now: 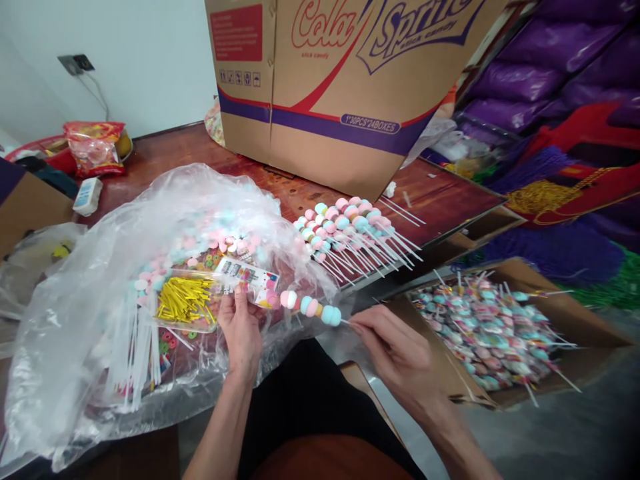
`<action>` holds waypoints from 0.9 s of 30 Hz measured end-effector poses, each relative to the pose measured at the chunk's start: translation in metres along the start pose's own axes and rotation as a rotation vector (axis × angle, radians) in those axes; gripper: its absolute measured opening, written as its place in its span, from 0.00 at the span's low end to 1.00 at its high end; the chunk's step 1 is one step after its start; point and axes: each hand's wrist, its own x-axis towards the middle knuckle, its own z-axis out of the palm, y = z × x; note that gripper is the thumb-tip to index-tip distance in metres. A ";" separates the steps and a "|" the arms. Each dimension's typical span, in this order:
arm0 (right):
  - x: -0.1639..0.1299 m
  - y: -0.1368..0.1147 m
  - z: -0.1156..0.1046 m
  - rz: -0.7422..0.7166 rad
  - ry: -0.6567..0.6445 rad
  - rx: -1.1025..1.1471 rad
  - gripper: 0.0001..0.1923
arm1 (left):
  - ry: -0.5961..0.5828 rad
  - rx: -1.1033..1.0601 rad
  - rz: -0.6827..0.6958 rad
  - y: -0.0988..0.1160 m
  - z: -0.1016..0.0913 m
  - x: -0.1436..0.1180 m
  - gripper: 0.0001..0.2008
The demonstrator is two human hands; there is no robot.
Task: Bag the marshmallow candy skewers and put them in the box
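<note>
My right hand (395, 350) pinches the white stick of a marshmallow skewer (311, 307) with pink, blue and white pieces. The skewer's tip is inside a small printed clear bag (249, 279), which my left hand (241, 327) holds at its open end. Both hands are in front of my lap, at the near edge of the wooden table (440, 193). Just left of the bag lies a clear packet of yellow twist ties (184, 300).
A big crumpled plastic sheet (75, 320) covers the table's left part, with loose sticks and sweets on it. A pile of bare marshmallow skewers (350, 230) lies mid-table. A carton of wrapped skewers (487, 333) stands at right, a large printed cardboard box (345, 87) behind.
</note>
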 end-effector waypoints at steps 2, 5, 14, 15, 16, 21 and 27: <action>0.000 -0.002 0.001 0.005 0.032 -0.002 0.10 | 0.000 0.013 0.000 -0.001 0.002 -0.001 0.19; -0.003 -0.006 0.006 -0.010 0.086 -0.014 0.10 | 0.003 0.027 0.007 -0.003 0.004 -0.002 0.19; -0.016 -0.004 0.008 -0.080 0.056 -0.047 0.12 | -0.022 0.096 0.002 -0.005 0.006 -0.005 0.19; -0.015 -0.003 0.006 -0.082 0.049 -0.023 0.12 | -0.035 0.113 0.015 -0.005 0.006 -0.005 0.18; -0.014 -0.002 0.005 -0.075 0.048 0.002 0.12 | -0.050 0.130 0.034 -0.005 0.005 -0.005 0.18; -0.009 -0.001 0.002 0.042 0.056 0.103 0.10 | -0.103 0.219 0.147 -0.005 -0.001 0.002 0.18; -0.011 0.000 0.006 0.149 0.041 0.171 0.08 | -0.108 0.332 0.216 -0.007 -0.005 0.005 0.20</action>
